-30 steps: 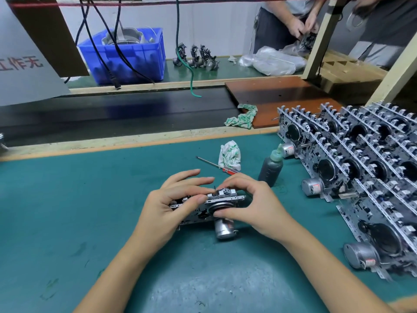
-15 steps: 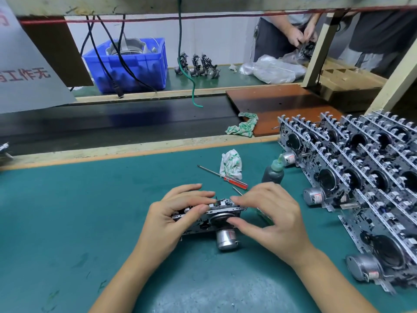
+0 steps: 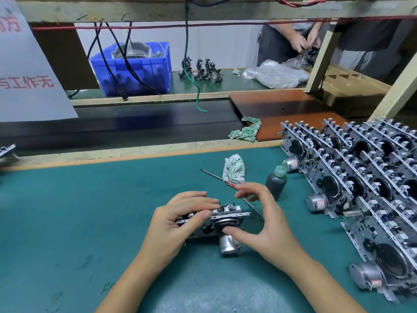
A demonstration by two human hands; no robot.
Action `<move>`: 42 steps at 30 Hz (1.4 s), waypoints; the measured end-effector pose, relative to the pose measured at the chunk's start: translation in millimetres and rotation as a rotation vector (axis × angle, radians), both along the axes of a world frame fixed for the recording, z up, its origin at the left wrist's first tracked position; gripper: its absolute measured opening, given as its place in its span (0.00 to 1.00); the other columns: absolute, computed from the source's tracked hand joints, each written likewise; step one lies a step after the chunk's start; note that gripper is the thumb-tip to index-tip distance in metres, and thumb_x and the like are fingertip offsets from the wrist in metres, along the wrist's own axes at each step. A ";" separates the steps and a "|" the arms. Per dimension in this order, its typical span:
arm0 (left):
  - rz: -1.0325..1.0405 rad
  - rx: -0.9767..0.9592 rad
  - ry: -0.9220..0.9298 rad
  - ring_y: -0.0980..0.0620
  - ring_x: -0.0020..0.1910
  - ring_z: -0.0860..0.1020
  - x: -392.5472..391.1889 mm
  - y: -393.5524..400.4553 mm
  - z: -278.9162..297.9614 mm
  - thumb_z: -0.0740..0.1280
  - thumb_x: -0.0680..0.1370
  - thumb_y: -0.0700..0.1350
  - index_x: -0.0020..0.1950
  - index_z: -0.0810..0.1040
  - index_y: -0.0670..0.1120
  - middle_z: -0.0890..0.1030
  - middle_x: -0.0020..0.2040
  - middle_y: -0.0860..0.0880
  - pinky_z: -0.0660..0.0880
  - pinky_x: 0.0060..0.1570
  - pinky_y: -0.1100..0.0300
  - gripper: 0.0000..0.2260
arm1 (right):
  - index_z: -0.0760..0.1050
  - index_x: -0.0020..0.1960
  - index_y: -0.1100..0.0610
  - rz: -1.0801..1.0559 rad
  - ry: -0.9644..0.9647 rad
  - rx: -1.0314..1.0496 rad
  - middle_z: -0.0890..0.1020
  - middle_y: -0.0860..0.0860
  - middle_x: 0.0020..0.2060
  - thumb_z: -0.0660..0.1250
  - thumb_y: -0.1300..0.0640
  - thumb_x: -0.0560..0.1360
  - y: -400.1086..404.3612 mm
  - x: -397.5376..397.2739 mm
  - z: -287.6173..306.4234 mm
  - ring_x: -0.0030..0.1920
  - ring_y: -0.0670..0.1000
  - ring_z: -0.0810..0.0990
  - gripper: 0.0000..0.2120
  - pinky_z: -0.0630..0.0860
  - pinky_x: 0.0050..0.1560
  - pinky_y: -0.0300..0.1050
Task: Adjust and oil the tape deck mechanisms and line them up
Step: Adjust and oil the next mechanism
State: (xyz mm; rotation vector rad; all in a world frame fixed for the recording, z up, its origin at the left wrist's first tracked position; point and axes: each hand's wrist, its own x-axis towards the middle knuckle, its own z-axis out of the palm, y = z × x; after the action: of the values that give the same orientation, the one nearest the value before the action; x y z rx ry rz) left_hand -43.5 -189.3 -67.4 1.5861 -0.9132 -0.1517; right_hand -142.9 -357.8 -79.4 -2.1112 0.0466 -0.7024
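On the green bench mat point(image 3: 67, 222), near its middle, a tape deck mechanism point(image 3: 225, 219) stands on its long edge with its round metal motor point(image 3: 228, 243) pointing toward the viewer. The left hand point(image 3: 180, 220) grips the mechanism's left half, fingers curled over the top edge and thumb pressed on the near face. The right hand point(image 3: 264, 222) is spread, fingers lifted clear above the mechanism; its thumb reaches to the dark flywheel point(image 3: 226, 223) and appears to touch it, though contact is not certain from this angle. Behind the right hand lie a red-handled screwdriver point(image 3: 216, 177) and a second thin tool, partly hidden. A crumpled cloth point(image 3: 233, 168) sits just behind the screwdriver, and a dark oil bottle point(image 3: 276, 180) with a green nozzle stands upright to its right. At the right of the mat, finished mechanisms point(image 3: 361, 177) stand in close diagonal rows, motors facing left.
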 end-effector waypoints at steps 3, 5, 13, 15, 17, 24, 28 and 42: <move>0.001 0.003 0.001 0.59 0.57 0.78 0.0 -0.3 0.3 0.68 0.72 0.41 0.45 0.84 0.51 0.85 0.46 0.58 0.70 0.56 0.69 0.08 | 0.75 0.54 0.41 0.076 0.115 0.104 0.78 0.40 0.48 0.73 0.45 0.63 -0.3 4.9 1.1 0.56 0.47 0.75 0.20 0.67 0.56 0.34; 0.001 0.006 0.002 0.58 0.57 0.78 0.2 -0.5 0.4 0.68 0.72 0.41 0.45 0.84 0.51 0.85 0.46 0.58 0.71 0.57 0.68 0.08 | 0.77 0.47 0.41 0.114 0.133 0.157 0.80 0.38 0.46 0.74 0.47 0.62 -0.4 7.0 5.0 0.53 0.45 0.76 0.14 0.69 0.55 0.37; -0.003 -0.003 -0.002 0.58 0.56 0.78 0.2 0.5 -0.5 0.68 0.72 0.40 0.45 0.84 0.52 0.85 0.46 0.58 0.71 0.57 0.68 0.08 | 0.78 0.46 0.45 0.130 0.201 0.227 0.80 0.40 0.44 0.76 0.53 0.62 0.9 8.8 6.2 0.50 0.45 0.78 0.14 0.73 0.55 0.44; -0.005 -0.002 -0.002 0.58 0.56 0.78 0.0 0.6 -0.2 0.68 0.72 0.41 0.44 0.85 0.53 0.85 0.46 0.58 0.70 0.56 0.68 0.09 | 0.79 0.45 0.47 0.133 0.208 0.235 0.79 0.40 0.43 0.76 0.53 0.61 1.2 9.9 6.1 0.48 0.44 0.78 0.13 0.72 0.53 0.40; -0.008 0.000 0.003 0.59 0.57 0.77 -0.2 0.8 0.0 0.68 0.72 0.41 0.43 0.86 0.53 0.84 0.46 0.58 0.70 0.57 0.69 0.09 | 0.79 0.44 0.48 0.143 0.214 0.243 0.79 0.39 0.42 0.76 0.54 0.61 0.9 10.9 5.7 0.46 0.43 0.78 0.13 0.72 0.51 0.38; -0.014 -0.019 0.011 0.58 0.58 0.77 1.7 1.7 -3.3 0.69 0.71 0.42 0.48 0.84 0.56 0.84 0.47 0.57 0.70 0.57 0.67 0.11 | 0.78 0.45 0.38 0.174 0.203 0.252 0.79 0.40 0.43 0.75 0.46 0.61 -0.3 11.2 1.2 0.46 0.42 0.78 0.14 0.70 0.49 0.33; -0.001 -0.019 -0.004 0.57 0.58 0.77 1.0 2.0 -5.1 0.70 0.72 0.45 0.49 0.84 0.57 0.84 0.47 0.58 0.70 0.57 0.66 0.09 | 0.78 0.46 0.39 0.191 0.196 0.277 0.80 0.41 0.42 0.75 0.47 0.60 0.0 11.5 -0.6 0.44 0.41 0.78 0.15 0.71 0.47 0.32; -0.004 0.004 -0.005 0.58 0.56 0.78 -0.3 1.5 -1.5 0.66 0.72 0.52 0.48 0.84 0.56 0.84 0.49 0.58 0.70 0.56 0.68 0.08 | 0.82 0.42 0.56 -0.028 0.030 -0.427 0.81 0.41 0.41 0.70 0.40 0.65 -20.5 -4.4 -0.4 0.45 0.43 0.76 0.19 0.75 0.47 0.44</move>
State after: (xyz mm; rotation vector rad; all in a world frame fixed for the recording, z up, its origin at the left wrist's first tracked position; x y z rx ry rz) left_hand -43.8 -187.8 -68.9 1.5894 -0.9204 -0.1520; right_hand -147.3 -378.3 -79.8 -2.5320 -0.0637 -0.7468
